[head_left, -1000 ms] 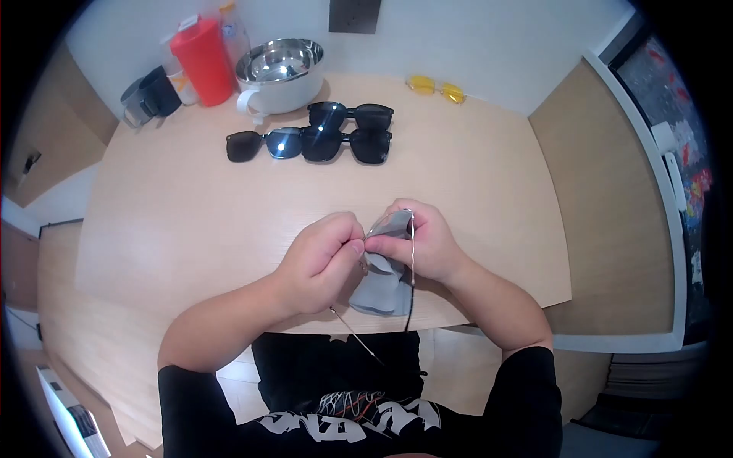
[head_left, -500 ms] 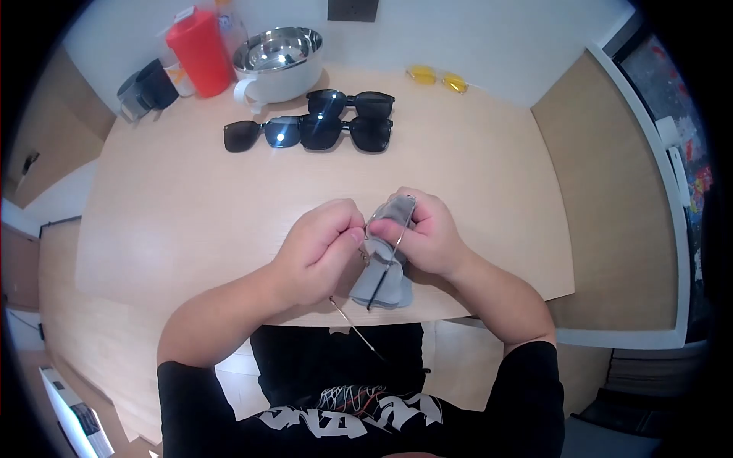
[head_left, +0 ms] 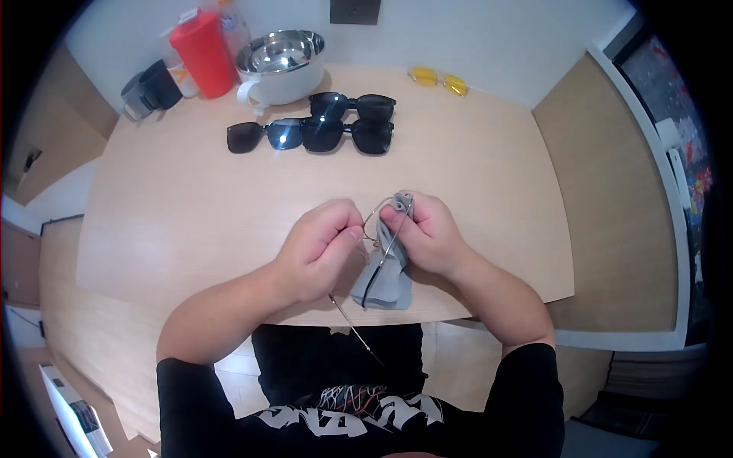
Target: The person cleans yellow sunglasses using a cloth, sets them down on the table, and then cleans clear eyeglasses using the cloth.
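Note:
Near the table's front edge, my left hand point(head_left: 321, 248) is closed, thumb against finger, on one side of a pair of thin metal-framed eyeglasses point(head_left: 352, 327). One temple sticks out below that hand toward my lap; the other, dark-tipped, runs down across the cloth. A soft grey cloth point(head_left: 388, 281) is pinched in my right hand point(head_left: 429, 235), bunched up at the top by the far side of the glasses, its lower part hanging to the tabletop. Between the hands a curved rim shows. Most of the lens area is hidden by fingers and cloth.
Dark sunglasses point(head_left: 348, 136) lie grouped on the table point(head_left: 191, 198) beyond my hands. Yellow-lensed glasses point(head_left: 437, 81) rest near the wall. At the back left stand a white-handled steel bowl point(head_left: 281, 80), a red pitcher point(head_left: 203, 55) and dark mugs point(head_left: 160, 84). A panel borders the right.
The grey cloth has bunched up toward the top in my right hand, and the rim between my hands shows more. My left hand stays in nearly the same place.

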A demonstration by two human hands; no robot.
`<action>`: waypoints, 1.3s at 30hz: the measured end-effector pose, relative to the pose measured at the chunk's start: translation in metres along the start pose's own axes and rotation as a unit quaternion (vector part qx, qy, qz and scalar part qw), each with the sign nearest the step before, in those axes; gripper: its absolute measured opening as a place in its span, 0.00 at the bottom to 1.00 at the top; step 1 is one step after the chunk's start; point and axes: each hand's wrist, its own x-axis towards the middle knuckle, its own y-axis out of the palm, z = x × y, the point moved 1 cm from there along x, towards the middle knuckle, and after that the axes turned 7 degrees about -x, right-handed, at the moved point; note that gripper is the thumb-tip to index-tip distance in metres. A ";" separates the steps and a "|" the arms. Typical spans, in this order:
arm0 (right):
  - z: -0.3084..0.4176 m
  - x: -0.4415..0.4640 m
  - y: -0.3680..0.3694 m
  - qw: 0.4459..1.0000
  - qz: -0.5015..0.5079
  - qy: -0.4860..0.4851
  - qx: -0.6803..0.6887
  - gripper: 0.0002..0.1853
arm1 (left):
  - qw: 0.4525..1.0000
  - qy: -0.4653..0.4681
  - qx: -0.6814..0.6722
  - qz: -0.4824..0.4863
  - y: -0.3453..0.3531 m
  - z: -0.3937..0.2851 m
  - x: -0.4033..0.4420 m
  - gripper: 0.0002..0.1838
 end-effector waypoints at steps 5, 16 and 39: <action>0.000 -0.003 0.004 0.999 0.006 -0.049 -0.019 0.11 | 1.000 0.003 0.011 0.013 0.000 -0.001 -0.002 0.05; -0.006 0.000 0.003 1.000 -0.003 -0.015 0.028 0.11 | 0.999 0.014 0.031 0.000 -0.003 0.003 -0.001 0.03; -0.007 0.000 -0.001 0.995 -0.037 -0.043 0.085 0.11 | 0.998 0.015 0.063 -0.027 -0.005 -0.001 0.001 0.03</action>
